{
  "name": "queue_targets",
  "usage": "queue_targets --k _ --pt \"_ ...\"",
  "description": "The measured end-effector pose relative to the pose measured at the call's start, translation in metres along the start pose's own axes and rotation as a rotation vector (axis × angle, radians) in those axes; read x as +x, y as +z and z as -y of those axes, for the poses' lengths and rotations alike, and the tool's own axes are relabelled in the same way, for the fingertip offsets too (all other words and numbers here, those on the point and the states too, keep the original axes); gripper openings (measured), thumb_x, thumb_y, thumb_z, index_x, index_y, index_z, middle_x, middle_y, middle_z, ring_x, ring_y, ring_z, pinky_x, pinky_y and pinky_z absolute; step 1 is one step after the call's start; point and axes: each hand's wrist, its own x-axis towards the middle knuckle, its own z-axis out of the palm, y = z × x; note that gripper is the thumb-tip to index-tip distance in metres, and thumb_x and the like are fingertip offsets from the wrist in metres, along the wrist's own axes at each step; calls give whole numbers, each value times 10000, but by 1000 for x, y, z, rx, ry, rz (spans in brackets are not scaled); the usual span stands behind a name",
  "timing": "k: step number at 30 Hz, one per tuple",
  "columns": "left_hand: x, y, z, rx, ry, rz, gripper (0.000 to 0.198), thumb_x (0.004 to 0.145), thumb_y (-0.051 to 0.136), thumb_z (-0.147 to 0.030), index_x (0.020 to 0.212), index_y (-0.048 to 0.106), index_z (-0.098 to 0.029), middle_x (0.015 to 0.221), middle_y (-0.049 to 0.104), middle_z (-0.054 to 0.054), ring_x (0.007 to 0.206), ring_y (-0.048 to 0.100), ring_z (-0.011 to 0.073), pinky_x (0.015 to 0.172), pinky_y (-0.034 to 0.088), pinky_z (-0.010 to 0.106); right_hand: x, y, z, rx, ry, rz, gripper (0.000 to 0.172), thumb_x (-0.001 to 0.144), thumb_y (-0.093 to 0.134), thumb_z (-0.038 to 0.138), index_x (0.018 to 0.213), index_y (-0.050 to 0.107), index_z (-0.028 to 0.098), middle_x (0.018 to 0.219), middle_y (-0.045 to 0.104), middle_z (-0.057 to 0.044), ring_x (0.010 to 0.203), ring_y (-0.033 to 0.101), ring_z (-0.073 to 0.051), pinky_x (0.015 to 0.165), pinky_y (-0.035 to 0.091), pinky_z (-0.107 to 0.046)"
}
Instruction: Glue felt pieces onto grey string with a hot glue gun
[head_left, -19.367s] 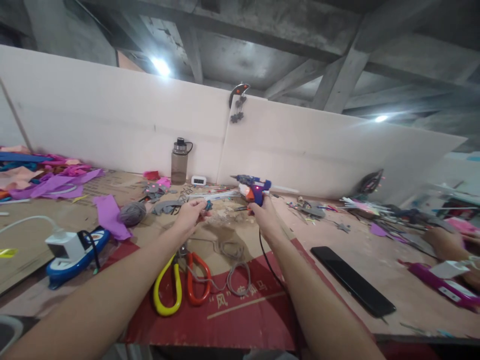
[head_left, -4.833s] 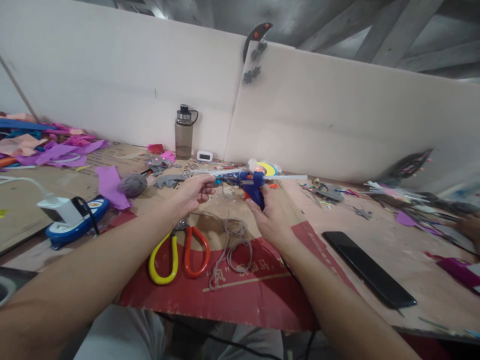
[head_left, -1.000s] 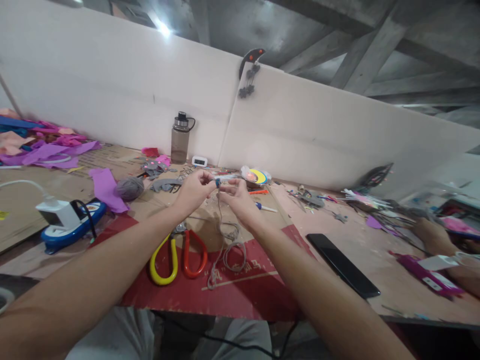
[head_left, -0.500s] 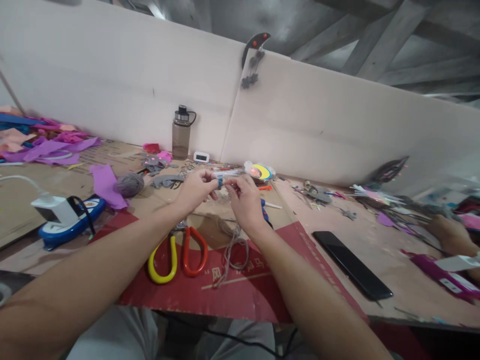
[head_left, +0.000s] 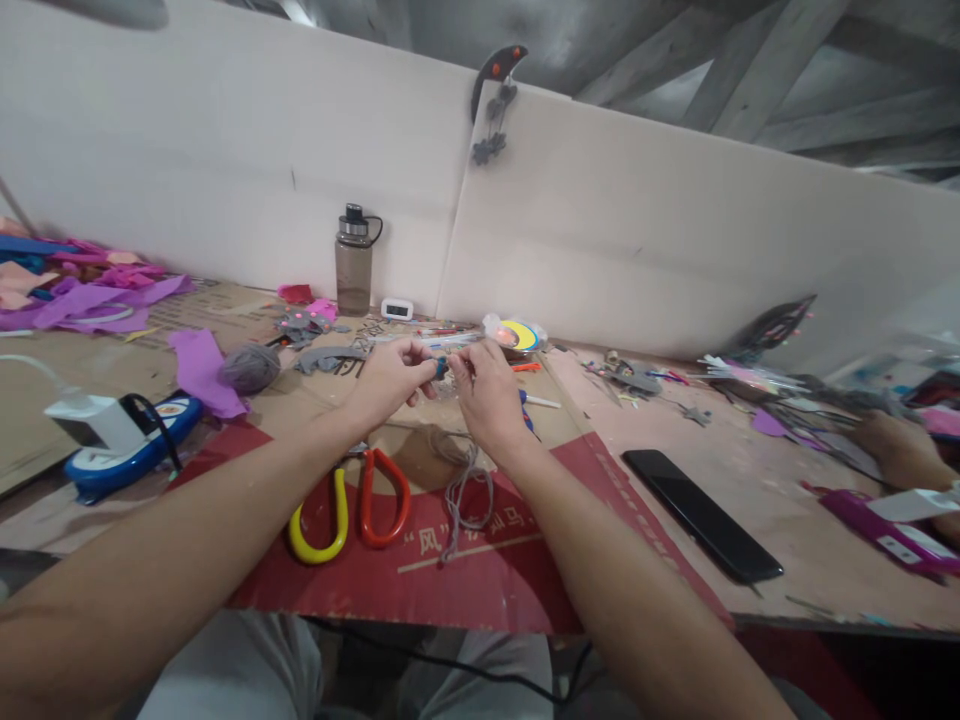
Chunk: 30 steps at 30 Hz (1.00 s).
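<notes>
My left hand (head_left: 394, 378) is closed in a pinch on a small dark-blue piece (head_left: 441, 368), too small to name exactly. Close beside it, my right hand (head_left: 486, 395) has its fingers bent together at the piece's right side; what they hold, if anything, is hidden. Below the hands, a loose tangle of grey yarn (head_left: 471, 495) lies on the red printed board (head_left: 495, 590). Scissors with one yellow and one red handle (head_left: 386, 498) lie under my left forearm, their blades mostly covered.
A ball of grey yarn (head_left: 251, 370), purple cloth (head_left: 208, 372) and a blue power strip (head_left: 135, 450) are on the left. A bottle (head_left: 353, 265) stands by the white partition (head_left: 225, 150). On the right lie a black phone (head_left: 701, 515) and another person's hand (head_left: 900, 450).
Both hands stay close together, and the fingers of my right hand have drawn slightly away from the blue piece. The whole view has shifted a little.
</notes>
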Motion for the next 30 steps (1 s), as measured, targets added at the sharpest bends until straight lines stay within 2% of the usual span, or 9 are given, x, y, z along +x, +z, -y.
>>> queue_targets --k 3,14,21,30 --pt "-1 1 -1 3 -5 21 122 710 639 -215 732 537 -152 529 576 1 471 596 118 359 381 170 0 -1 0 -4 1 6 225 899 402 300 743 521 191 802 517 -49 762 477 -173 699 362 -295" --pt "-5 3 -6 -31 -73 89 173 717 638 -178 881 630 -121 752 668 64 560 646 128 416 456 180 1 -5 1 -7 14 9 248 890 422 284 673 502 194 709 515 -18 679 465 -144 651 340 -264" --pt "-2 3 0 -79 -72 97 137 718 627 -181 843 589 -140 729 645 39 577 654 138 407 469 186 1 -3 -2 -2 16 10 272 894 406 296 645 464 203 669 488 -9 665 457 -144 651 342 -267" --pt "-5 5 -2 -105 -74 140 156 712 641 -211 831 565 -143 761 640 46 615 665 155 417 483 194 0 -3 -5 -19 12 40 303 910 383 323 641 449 201 694 497 -17 673 453 -144 639 316 -269"
